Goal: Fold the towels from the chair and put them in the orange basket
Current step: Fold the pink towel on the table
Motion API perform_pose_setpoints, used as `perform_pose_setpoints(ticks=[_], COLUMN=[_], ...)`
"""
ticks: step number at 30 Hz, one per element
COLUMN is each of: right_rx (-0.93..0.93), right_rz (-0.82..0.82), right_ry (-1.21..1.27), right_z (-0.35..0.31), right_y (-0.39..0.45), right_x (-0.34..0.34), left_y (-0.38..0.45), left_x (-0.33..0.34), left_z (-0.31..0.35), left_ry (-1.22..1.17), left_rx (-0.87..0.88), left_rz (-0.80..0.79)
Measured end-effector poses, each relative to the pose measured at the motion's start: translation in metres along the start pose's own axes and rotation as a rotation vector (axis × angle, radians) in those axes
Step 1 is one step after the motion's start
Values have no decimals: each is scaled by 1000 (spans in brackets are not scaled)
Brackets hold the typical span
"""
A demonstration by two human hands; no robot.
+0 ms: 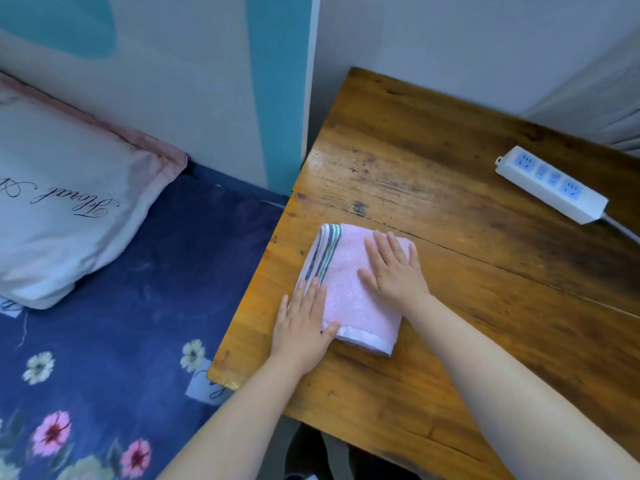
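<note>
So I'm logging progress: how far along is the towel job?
Done: the pink towel lies folded on the table. In hand: left hand and right hand press it flat. Left: basketing it; no basket or chair in view.

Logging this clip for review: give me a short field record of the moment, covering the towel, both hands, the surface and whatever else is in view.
towel: pink towel with a striped end, folded into a small rectangle, lying flat near the table's left edge
left hand: left hand flat, fingers straight, on the towel's near-left edge
right hand: right hand flat, fingers spread, pressing the towel's top
surface: wooden table
other items: white power strip at the table's far right; pillow on a floral bedsheet to the left
basket and chair: not in view
</note>
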State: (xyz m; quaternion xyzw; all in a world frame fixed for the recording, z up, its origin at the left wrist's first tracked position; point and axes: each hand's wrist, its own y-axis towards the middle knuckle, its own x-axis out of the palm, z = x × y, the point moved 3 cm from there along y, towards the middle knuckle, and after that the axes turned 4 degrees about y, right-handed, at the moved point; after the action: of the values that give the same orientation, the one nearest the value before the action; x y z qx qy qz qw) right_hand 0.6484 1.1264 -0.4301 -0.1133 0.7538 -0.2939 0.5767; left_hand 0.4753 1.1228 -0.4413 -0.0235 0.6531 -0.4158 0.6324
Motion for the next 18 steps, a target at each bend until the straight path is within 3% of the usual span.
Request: perform_pose_setpoints(ticks=[4,7,9,11,14,18], right_rx=[-29,-224,-370,-502,-473,-482], right_rz=[-40,276,440,467,397,499], right_ry=[34,39,72,-6,-200,-243], right_z=[2,-3,-2,-1,0,-3], right_y=[1,-29,-61,-90,-98,-83], right_x=[-9,-13,7,34,61,60], left_y=[-3,-4,-6,-11,-13,-13], left_x=[-3,-8,-13,-16,-9,-6], left_z=[1,-2,-8,-10,-14,-15], left_ry=[24,69,69,103,124,118], left_rx=[27,95,172,234,315,318], left_rz=[-17,-27,62,134,171,213])
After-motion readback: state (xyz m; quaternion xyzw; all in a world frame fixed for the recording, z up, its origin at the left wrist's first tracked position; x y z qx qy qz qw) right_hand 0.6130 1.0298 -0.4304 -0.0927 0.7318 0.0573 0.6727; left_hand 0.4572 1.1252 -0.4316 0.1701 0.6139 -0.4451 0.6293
